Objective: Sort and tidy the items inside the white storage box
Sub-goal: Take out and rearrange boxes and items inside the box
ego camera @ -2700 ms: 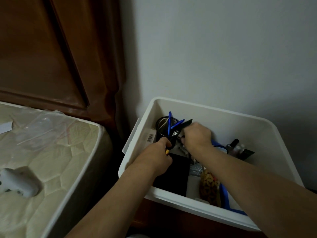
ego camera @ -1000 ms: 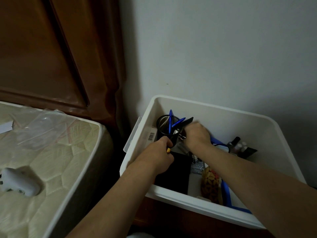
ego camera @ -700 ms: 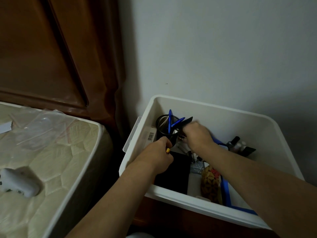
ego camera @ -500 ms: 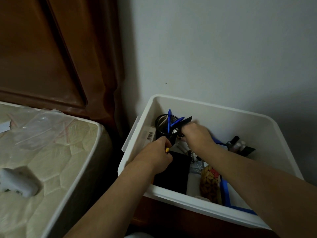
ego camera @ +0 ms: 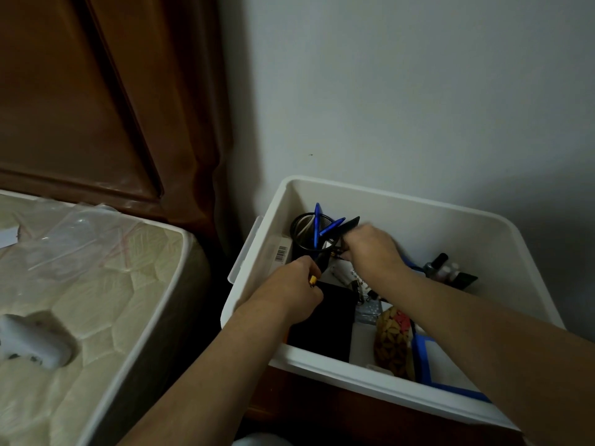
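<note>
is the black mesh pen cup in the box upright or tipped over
Upright. The black mesh pen cup shows its round rim opening upward in the white storage box, with blue pens poking out the top.

this is a bedroom in a home. a quilted mattress (ego camera: 106, 304) fills the left side, bare of sheets, with a dark wooden headboard (ego camera: 96, 101) of raised panels standing behind it against a plain pale wall (ego camera: 418, 91). loose household bits lie on the mattress: a clear zip bag (ego camera: 74, 239) near its head edge and a small white gadget (ego camera: 32, 346) by its left edge. squeezed into the corner between bed and wall, a white box (ego camera: 467, 246) sits on a brown wooden stand (ego camera: 322, 410) at bedside height. it holds personal clutter, such as a black mesh cup (ego camera: 306, 233) of blue pens (ego camera: 317, 225) at the back left corner and small bottles (ego camera: 442, 268) near the right wall. the light is dim and domestic.
</note>
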A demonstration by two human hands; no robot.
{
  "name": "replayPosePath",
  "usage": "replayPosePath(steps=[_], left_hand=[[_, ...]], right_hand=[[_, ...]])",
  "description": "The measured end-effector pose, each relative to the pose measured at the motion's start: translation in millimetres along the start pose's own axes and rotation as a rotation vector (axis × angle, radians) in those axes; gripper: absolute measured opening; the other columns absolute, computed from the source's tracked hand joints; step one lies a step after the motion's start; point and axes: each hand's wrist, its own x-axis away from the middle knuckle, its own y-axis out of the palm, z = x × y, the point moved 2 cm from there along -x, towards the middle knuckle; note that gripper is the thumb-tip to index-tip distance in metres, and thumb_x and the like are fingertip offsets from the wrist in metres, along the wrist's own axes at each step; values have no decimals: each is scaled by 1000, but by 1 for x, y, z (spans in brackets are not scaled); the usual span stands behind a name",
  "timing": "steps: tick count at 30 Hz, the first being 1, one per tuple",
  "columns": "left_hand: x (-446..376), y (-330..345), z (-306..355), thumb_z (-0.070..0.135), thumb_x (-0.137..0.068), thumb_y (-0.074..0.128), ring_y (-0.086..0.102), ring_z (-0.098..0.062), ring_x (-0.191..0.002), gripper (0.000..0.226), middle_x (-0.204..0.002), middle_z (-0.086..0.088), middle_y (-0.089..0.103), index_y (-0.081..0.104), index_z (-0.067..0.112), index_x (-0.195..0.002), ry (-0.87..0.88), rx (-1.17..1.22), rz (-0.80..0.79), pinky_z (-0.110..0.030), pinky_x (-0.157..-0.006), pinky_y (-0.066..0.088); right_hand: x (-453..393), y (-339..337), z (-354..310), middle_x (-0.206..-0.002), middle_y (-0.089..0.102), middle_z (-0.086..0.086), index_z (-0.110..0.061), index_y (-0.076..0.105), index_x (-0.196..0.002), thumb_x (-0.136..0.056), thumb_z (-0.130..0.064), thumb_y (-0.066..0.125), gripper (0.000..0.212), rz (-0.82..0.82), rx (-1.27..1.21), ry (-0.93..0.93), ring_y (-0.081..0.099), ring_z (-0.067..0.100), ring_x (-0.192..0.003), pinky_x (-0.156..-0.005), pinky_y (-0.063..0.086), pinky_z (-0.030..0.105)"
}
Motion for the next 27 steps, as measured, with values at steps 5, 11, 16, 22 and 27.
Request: replayPosePath(steps=[5,11,16,22,27], left_hand=[[1,0,1,21,-102,62,65,-20,-107,36,-127,-4,60,55,27,-137,5,13,11,-35,-95,57],[2,0,2,22,-101,63,62,-18,-108,33,-119,0,57,58,25,-133,-8,12,16,-35,-97,56],[3,0,3,22,-101,64,62,-19,-109,32,-120,-2,60,59,22,-132,-15,-4,20,-34,-96,55],[1,0,2,21,-101,64,62,-20,-110,28,-122,-4,61,60,21,-129,-20,-6,9,-38,-100,55],[-1,1,1,21,-100,64,64,-21,-107,24,-117,-4,63,62,21,-124,-19,-20,14,-37,-96,56]], right_hand=[[10,-9,13,-91,73,5,-14,77,-91,-93,-10,68,10,-81,-84,105,70,23,-84,-78,60,35],[20,-4,11,-102,71,5,-19,77,-101,-91,-26,79,13,-143,-35,116,68,24,-87,-74,57,32],[19,2,3,-102,70,10,-10,75,-103,-89,-1,69,18,-210,-1,108,71,29,-98,-73,54,33],[7,6,-7,-107,73,5,-19,78,-106,-95,-12,66,18,-164,-133,123,70,24,-99,-92,59,39],[9,11,-10,-77,60,-8,-30,59,-79,-92,-17,69,21,16,-161,79,69,21,-87,-74,55,32]])
